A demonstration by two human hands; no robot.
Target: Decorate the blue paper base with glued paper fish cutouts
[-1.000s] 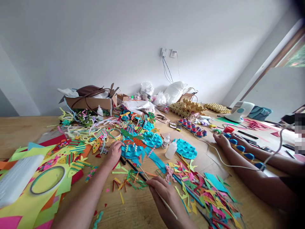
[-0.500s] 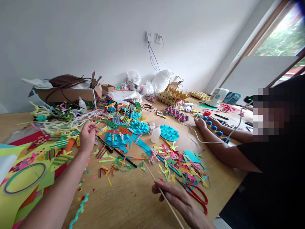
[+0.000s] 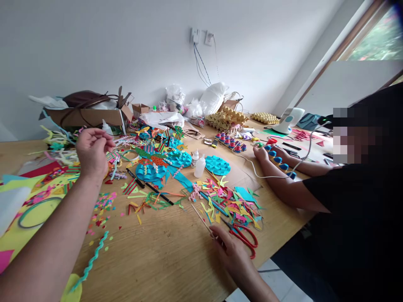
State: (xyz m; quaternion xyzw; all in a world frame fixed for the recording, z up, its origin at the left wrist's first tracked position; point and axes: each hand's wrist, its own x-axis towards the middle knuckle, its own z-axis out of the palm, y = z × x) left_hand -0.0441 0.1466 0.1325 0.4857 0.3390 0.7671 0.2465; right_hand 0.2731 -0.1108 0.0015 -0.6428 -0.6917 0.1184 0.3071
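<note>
My right hand grips a thin wooden stick that points up and to the left over the table. Just beside it lie scissors with red handles, partly on a heap of paper scraps. My left hand is raised over the left side, in front of a pile of pipe cleaners; its fingers are curled together, and whatever they hold, if anything, is hidden. Paper fish and blue-painted egg-carton pieces lie in the middle, near a squeeze bottle.
On the right a co-worker in a dark sleeve holds a painted egg-carton strip. A white cable crosses the table there. At the back stand a cardboard box and stacked egg cartons. Coloured sheets lie at left.
My left hand has moved left and up, away from the roll of tape. My right hand has shifted, now holding the stick nearer its lower end. The camera view has shifted slightly.
</note>
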